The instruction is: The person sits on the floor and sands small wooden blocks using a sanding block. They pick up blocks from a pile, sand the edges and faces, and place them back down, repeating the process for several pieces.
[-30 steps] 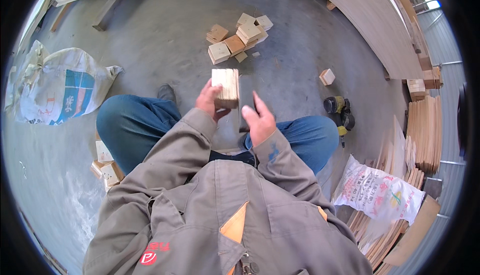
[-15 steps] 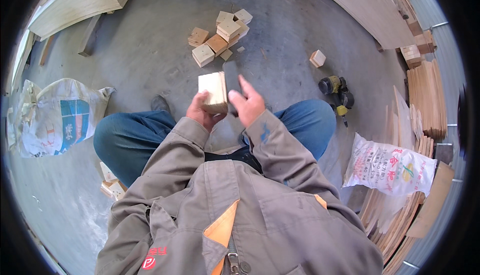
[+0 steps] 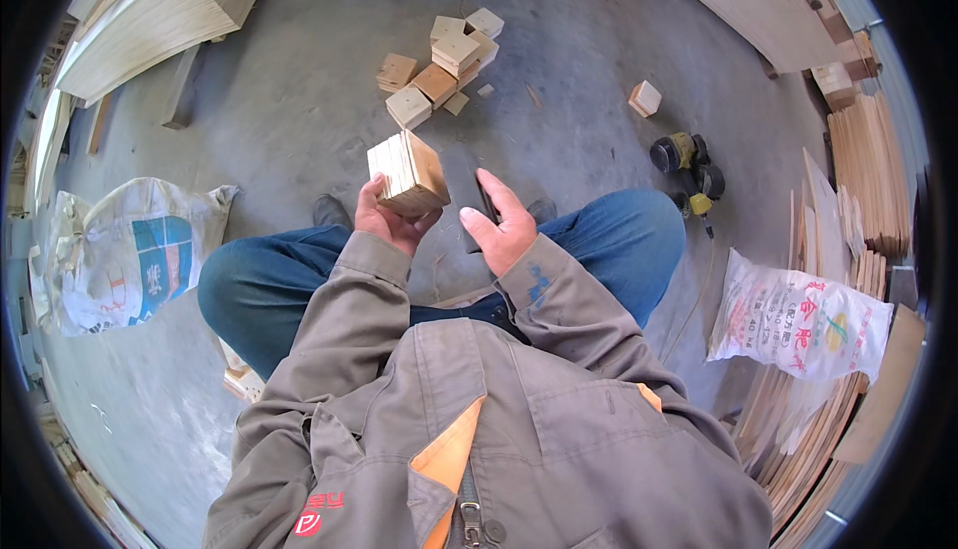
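My left hand [image 3: 387, 222] is closed around a wooden block [image 3: 407, 175]. The block is tilted, with layered edges on one face and a smooth, browner face to the right. To its right, my right hand [image 3: 507, 228] grips a flat, dark grey bar [image 3: 462, 172], thumb and forefinger along its edge. What kind of tool the bar is, I cannot make out. A narrow gap separates bar and block. Beyond my hands, a loose pile of similar wooden blocks [image 3: 435, 82] lies on the floor.
A yellow-and-black power tool [image 3: 689, 170] lies to the right, near a single wooden block [image 3: 645, 98]. White sacks stand left [image 3: 105, 260] and right [image 3: 798, 319]. Thin boards [image 3: 813, 439] are stacked at right; large panels [image 3: 165, 35] rest on supports at far left.
The wooden block has been turned so its layered edges show, and moved slightly left. The dark bar has come away from beside it. My view has shifted a little.
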`<control>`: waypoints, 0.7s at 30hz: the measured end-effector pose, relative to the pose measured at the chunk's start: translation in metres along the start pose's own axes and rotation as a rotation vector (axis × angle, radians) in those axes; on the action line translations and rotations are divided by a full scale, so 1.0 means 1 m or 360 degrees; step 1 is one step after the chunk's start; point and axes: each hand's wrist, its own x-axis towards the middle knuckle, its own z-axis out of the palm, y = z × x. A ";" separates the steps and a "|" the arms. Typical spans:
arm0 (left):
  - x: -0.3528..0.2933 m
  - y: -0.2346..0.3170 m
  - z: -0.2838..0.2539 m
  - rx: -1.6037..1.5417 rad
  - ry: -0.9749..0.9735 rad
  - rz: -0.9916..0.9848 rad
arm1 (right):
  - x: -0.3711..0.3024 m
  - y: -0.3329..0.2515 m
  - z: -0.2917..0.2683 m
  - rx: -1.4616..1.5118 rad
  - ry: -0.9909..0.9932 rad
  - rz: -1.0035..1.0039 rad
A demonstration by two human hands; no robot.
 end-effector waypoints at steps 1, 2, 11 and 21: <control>0.001 -0.002 -0.001 0.0011 -0.0023 -0.0024 | 0.002 -0.004 0.002 -0.0079 0.0011 -0.0136; 0.003 -0.004 -0.004 0.0025 -0.0067 -0.0055 | 0.003 -0.009 0.002 -0.0057 -0.0027 -0.0122; -0.013 0.000 0.011 0.0118 -0.0519 -0.0167 | 0.035 0.061 -0.004 0.0210 0.0253 0.0509; 0.002 -0.008 -0.005 0.0220 -0.0250 -0.0219 | 0.032 0.001 -0.010 -0.0045 0.0267 -0.0199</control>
